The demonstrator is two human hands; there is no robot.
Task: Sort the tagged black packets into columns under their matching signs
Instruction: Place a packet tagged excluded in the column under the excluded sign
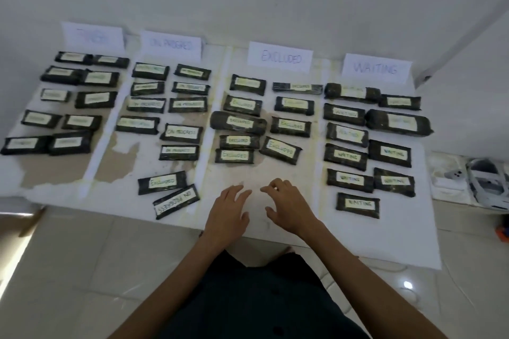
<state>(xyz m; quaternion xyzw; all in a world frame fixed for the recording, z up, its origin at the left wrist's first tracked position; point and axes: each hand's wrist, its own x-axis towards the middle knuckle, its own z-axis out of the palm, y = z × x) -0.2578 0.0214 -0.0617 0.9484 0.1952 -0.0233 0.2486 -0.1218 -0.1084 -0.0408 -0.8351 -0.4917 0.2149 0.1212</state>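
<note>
Holding anything, either hand?

No. The left hand (228,213) is palm down, fingers straight and slightly spread, empty. It is low over the white sheet (257,170), but I cannot tell whether it touches. The right hand (289,208) beside it is empty too, with its fingers loosely curled and thumb and forefinger close together, nothing between them.

And the arms?

Both bare forearms reach forward from below and converge over the sheet's near edge. The hands are near each other but apart.

What lies nearest them?

To their left are two flat, oblong parcels in crinkled black wrap, each with a pale paper tag. The ON PROGRESS packet (176,201) sits skewed, its tag upside down. Just beyond it, the EXCLUDED packet (162,182) lies in the second column from the left.

Farther out?

Similar black packets (345,156) fill four columns, and the sheet's surface has peeled to brown in patches. Paper signs stand at the far edge by the wall: a blurred sign (92,36), the ON PROGRESS sign (170,45), the EXCLUDED sign (280,57) and the WAITING sign (376,68).
</note>
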